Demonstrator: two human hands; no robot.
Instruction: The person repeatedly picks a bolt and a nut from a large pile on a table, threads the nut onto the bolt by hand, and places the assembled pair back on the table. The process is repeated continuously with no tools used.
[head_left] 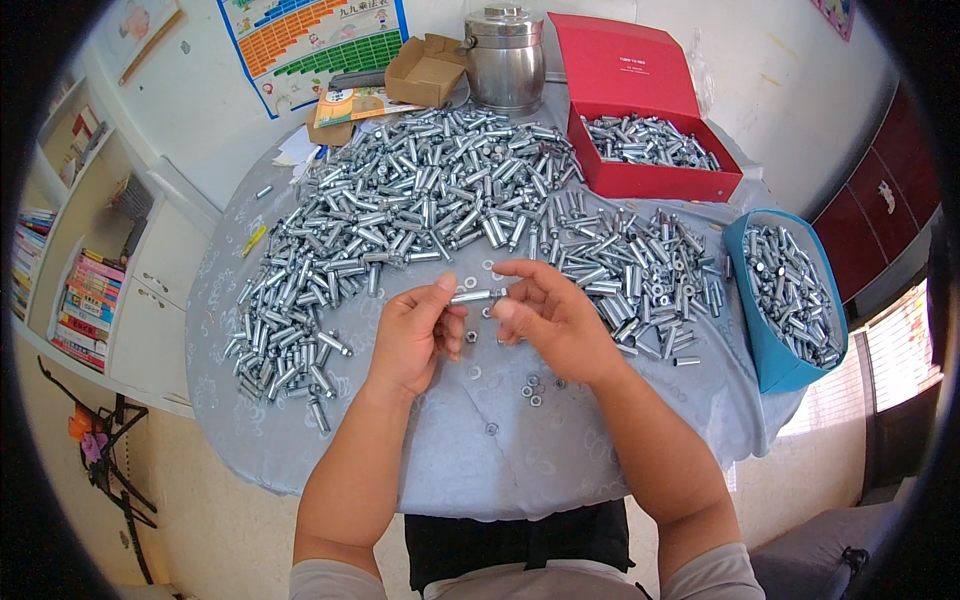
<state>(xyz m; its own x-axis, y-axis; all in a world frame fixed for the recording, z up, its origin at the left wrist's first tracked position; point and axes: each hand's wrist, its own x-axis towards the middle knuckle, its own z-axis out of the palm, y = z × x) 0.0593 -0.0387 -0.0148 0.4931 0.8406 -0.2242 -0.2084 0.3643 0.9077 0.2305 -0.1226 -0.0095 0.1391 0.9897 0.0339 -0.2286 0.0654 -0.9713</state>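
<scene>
Above the middle of the table, my left hand pinches a silver sleeve anchor bolt between thumb and fingers, holding it roughly level. My right hand is at the bolt's right end, thumb and index finger apart around it; whether the thumb touches the metal is hard to tell. Loose nuts and washers lie on the cloth beneath and between my hands, among them a nut and a small group of nuts nearer me. One more nut sits closer to the table's front.
A large heap of sleeve anchors covers the far and left table. A smaller pile of sleeves and nuts lies right. Behind it stands an open red box of anchors; a blue fabric bin holds more. A metal pot stands at the back.
</scene>
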